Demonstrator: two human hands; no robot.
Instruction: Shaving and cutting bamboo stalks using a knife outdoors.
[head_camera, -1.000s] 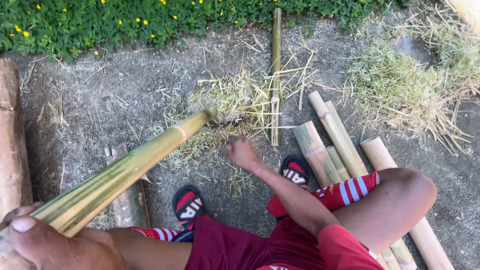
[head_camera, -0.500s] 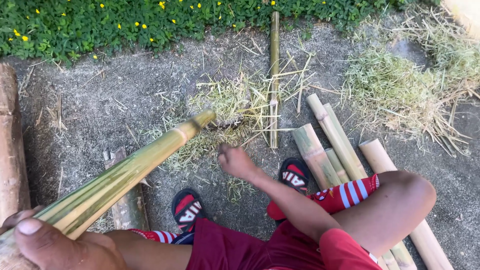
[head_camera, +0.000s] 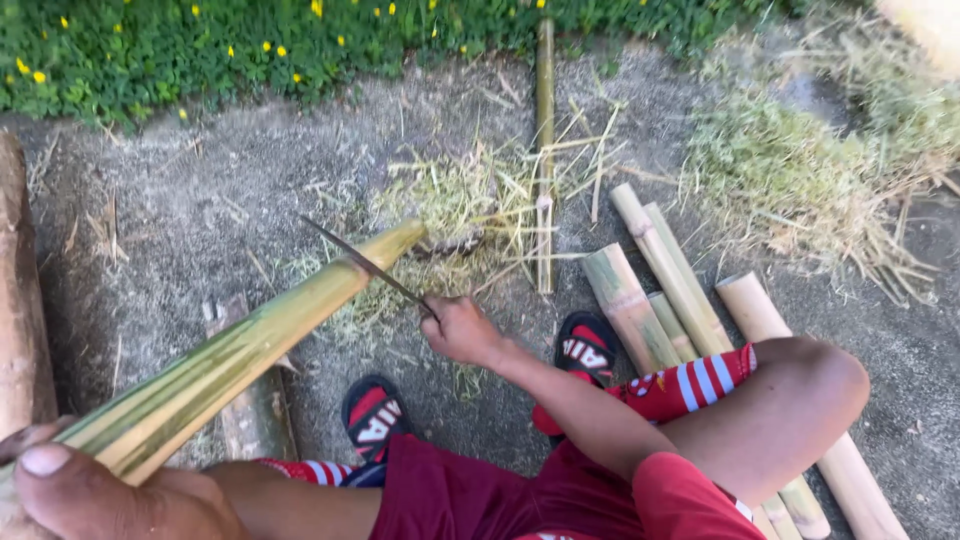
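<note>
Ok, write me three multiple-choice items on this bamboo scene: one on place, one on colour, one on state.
1. Where does the knife blade lie?
A. across the long bamboo pole
B. flat on the ground
C. in the flowers

2. What colour are the shorts?
A. blue
B. dark red
C. white

3. What is the left hand doing?
A. hanging free
B. gripping the pole's near end
C. holding a sandal

A, the blade crosses the pole near its far end; B, dark red cloth; B, the thumb presses on the pole.
</note>
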